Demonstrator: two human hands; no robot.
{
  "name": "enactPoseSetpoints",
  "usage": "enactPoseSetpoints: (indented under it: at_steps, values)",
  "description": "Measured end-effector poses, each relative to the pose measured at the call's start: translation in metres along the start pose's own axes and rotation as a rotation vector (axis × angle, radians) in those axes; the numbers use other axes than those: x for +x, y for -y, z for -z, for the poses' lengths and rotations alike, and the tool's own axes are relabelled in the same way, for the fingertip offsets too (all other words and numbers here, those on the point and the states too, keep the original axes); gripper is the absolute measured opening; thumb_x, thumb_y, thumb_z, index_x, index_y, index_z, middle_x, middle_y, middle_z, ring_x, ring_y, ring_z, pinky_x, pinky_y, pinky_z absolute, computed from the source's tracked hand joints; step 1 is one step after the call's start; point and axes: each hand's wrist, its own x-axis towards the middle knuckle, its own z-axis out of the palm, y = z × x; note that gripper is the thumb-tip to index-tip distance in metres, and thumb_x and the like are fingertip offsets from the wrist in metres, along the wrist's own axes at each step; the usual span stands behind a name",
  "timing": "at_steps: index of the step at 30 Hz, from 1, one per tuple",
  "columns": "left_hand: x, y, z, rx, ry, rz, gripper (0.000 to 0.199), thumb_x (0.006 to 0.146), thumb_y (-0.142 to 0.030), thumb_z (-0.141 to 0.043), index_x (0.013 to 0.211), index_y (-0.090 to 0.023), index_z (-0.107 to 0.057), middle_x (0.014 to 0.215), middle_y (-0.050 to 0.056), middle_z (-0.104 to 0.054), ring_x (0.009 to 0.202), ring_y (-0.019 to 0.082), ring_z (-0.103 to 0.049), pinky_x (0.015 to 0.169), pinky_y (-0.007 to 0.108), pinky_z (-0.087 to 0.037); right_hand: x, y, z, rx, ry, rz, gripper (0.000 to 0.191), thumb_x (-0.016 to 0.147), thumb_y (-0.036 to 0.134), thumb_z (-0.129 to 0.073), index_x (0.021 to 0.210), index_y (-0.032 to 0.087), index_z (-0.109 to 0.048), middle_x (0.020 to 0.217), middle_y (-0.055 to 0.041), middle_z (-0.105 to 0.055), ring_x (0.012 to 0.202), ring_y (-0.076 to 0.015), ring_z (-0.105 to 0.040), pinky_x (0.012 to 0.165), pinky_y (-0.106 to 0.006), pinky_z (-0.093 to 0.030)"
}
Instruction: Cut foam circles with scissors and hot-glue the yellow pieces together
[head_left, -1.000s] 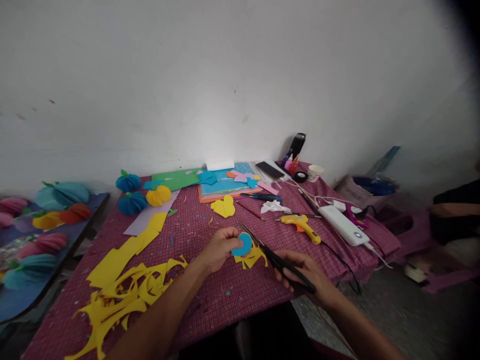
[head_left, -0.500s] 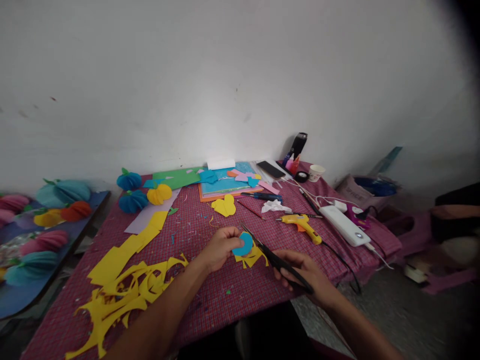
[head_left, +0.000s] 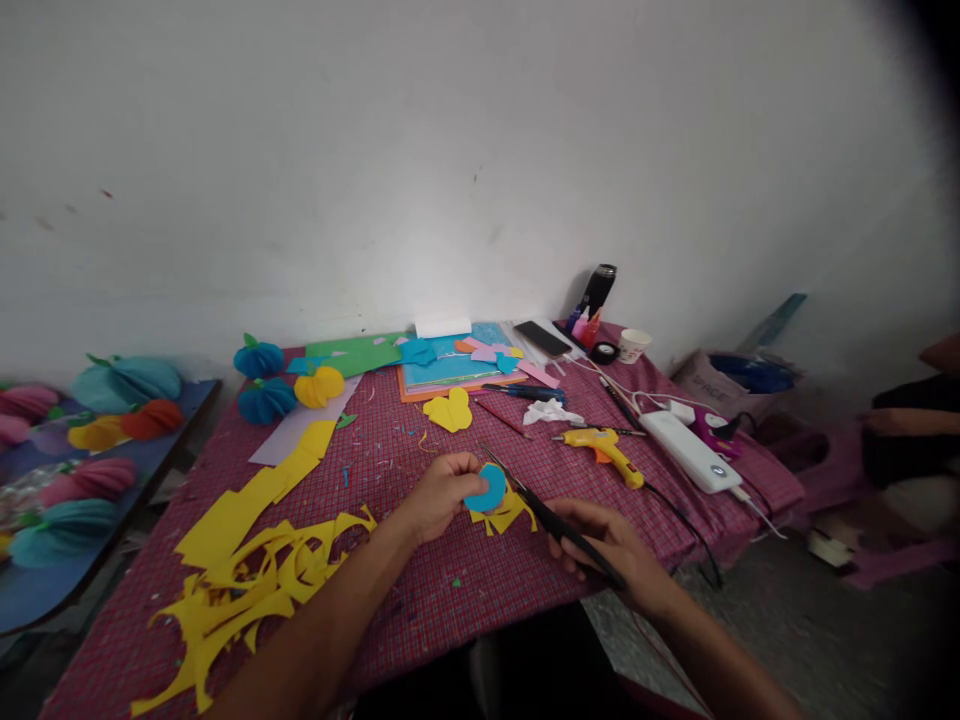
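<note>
Between thumb and fingers, my left hand [head_left: 444, 497] pinches a round blue paper piece [head_left: 491, 488], with a thin yellow edge showing at its upper rim. My right hand [head_left: 600, 545] is wrapped around the black handles of a pair of scissors [head_left: 559, 522]. The blades point up and left, beside the right edge of the blue circle; I cannot tell if they touch it. Yellow paper offcuts [head_left: 511, 516] lie beneath the circle and blades. Further back is a stack of yellow cut shapes [head_left: 448, 411].
Curled yellow scraps [head_left: 259, 585] and yellow strips [head_left: 259, 500] cover the left of the checked cloth. A yellow glue gun [head_left: 606, 449], a white power strip [head_left: 690, 452] and a paper cup [head_left: 634, 346] stand right. Paper pumpkins [head_left: 266, 400] sit back left. A person's arm [head_left: 911, 420] shows far right.
Both hands, the blue circle and the scissors hold nearly the same place. At the far right, a person's arm has come into view.
</note>
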Motion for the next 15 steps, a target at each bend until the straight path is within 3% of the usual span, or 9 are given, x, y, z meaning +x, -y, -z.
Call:
enactPoseSetpoints:
  at_steps: [12,15]
  values:
    - [0.001,0.002,0.002,0.010,-0.002,-0.003,0.021,0.061,-0.021,-0.075,0.067,-0.015,-0.056,0.066,0.000,-0.062,0.056,0.011,-0.057,0.056,0.023,-0.045,0.003,-0.008,0.004,-0.101,-0.025,0.030,0.042,0.083,0.044,-0.070,0.117,0.020,-0.067,0.077,-0.0014,-0.065,0.053,-0.0102,-0.052,0.049,-0.022,-0.039]
    - [0.004,0.002,0.004,-0.034,-0.026,-0.048,0.023,0.062,-0.022,-0.077,0.067,-0.015,-0.055,0.064,-0.001,-0.061,0.056,0.010,-0.057,0.055,0.022,-0.045,0.009,-0.002,0.014,-0.368,-0.060,0.165,0.042,0.087,0.041,-0.064,0.125,0.023,-0.065,0.094,-0.0063,-0.071,0.075,-0.0194,-0.064,0.066,-0.030,-0.050]
